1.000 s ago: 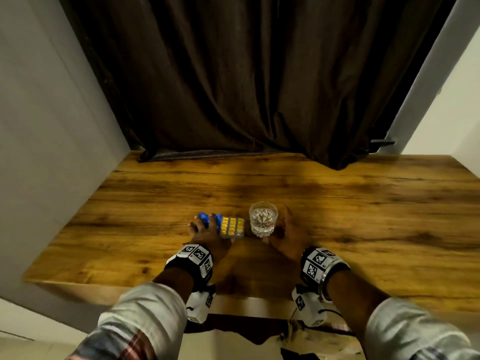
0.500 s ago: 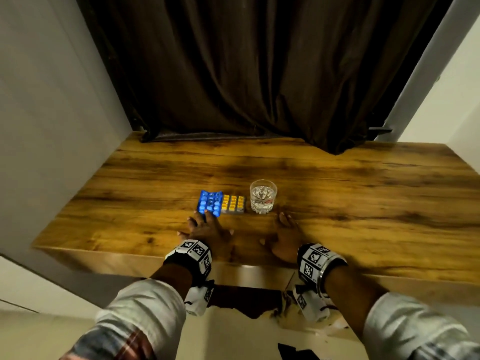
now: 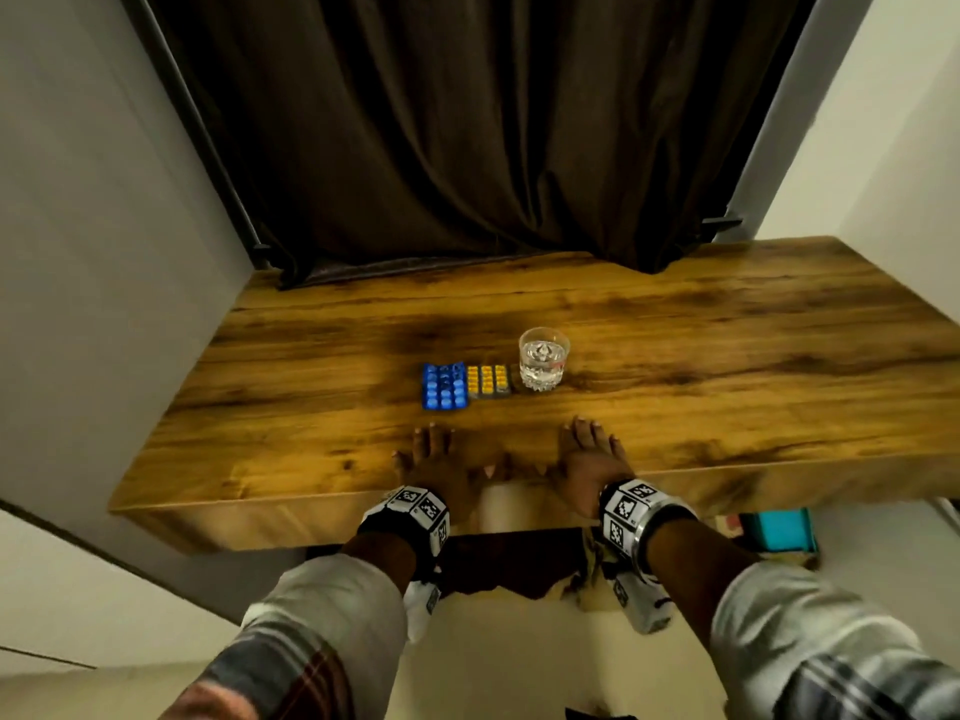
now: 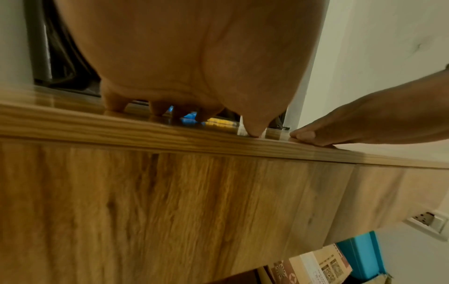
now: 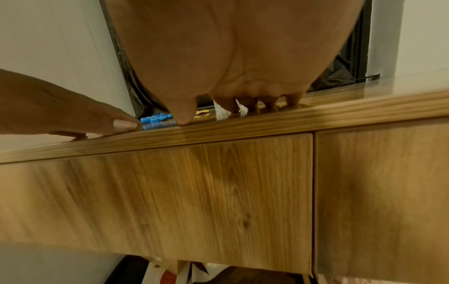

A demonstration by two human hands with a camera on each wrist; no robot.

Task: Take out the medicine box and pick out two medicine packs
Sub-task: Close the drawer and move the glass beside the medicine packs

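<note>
Two medicine packs are lying side by side on the wooden table: one blue pack, one yellow pack, beside one glass. The left hand and right hand are resting flat, fingers outstretched, holding nothing. No writing is legible.

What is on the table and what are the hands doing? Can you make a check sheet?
Surface: wooden table, glossy.
Job's things: blue pill pack and yellow pill pack lie side by side; medicine box not seen.
Clutter: glass stands right of the packs.
Hands: left hand and right hand rest flat near the front edge, holding nothing.
Cables: nothing seen.
Surroundings: dark curtain behind; teal box below.
</note>
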